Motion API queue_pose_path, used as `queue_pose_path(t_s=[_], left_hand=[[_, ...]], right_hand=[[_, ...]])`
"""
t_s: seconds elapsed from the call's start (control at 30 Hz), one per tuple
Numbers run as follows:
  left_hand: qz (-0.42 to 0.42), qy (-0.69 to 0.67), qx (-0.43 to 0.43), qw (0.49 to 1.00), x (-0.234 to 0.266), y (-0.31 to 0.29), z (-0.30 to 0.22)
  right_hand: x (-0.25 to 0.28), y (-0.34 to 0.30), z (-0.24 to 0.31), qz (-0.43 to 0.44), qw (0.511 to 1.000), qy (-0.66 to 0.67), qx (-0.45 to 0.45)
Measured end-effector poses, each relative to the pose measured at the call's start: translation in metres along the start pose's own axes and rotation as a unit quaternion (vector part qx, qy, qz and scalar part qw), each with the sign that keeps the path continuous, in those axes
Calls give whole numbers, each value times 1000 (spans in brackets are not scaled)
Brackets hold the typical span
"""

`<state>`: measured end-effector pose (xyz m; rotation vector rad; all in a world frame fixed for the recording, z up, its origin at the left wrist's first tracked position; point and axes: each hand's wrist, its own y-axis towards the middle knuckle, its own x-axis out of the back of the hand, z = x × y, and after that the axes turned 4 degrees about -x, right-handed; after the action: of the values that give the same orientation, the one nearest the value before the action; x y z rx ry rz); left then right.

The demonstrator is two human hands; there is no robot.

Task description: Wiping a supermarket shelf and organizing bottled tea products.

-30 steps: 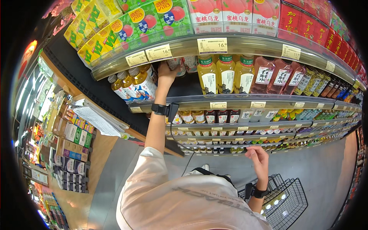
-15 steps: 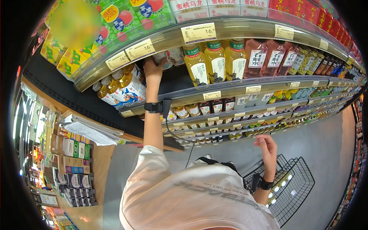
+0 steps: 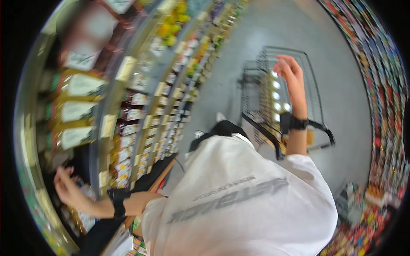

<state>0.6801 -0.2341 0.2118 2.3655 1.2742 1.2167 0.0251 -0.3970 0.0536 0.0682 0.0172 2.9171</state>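
Note:
My left hand is at the drink shelf on the left, its fingers loosely bent and holding nothing that shows. A pale, blurred round thing sits just beyond the fingertips; I cannot make out its kind. Bottles of yellow drink with white labels lie farther along the same shelf. Over the shopping cart, my right hand hangs in the air with fingers slightly bent and nothing in it. Several white-capped bottles stand in the cart. Both wrists wear black bands.
Lower shelves of bottles run along the left of the grey floor. Packed shelves line the right side. A wooden-edged counter is by my left elbow. Colourful packages are at lower right.
My body and view have turned right, so the shelf now lies to the left and the cart ahead. My left hand has come back from the bottles deep in the shelf.

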Motion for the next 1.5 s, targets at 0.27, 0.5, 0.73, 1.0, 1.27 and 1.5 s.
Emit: queue_pose_path(t_s=[0.27,0.5,0.73,1.0,1.27,1.5], left_hand=[[389,-441,-315,745,-112,-69,-164],[559,-532,-289,566,-153,-132,-277],[441,-698,-275,493,-177,-154,-290],[529,-737,-222,357,-180,-115,-268],[445,-643,-229,580,-175,-82,-226],[487,-549,-252,630,-202,-81,-218]], right_hand=[[169,-6,-180,-216,948,36,-233],[200,-40,-314,-74,804,-498,-318],[198,-67,-345,-87,779,-543,-302],[230,-76,-361,-188,802,-499,-271],[191,-46,-227,-341,766,-541,-64],[100,-21,-58,-328,840,-418,109]])
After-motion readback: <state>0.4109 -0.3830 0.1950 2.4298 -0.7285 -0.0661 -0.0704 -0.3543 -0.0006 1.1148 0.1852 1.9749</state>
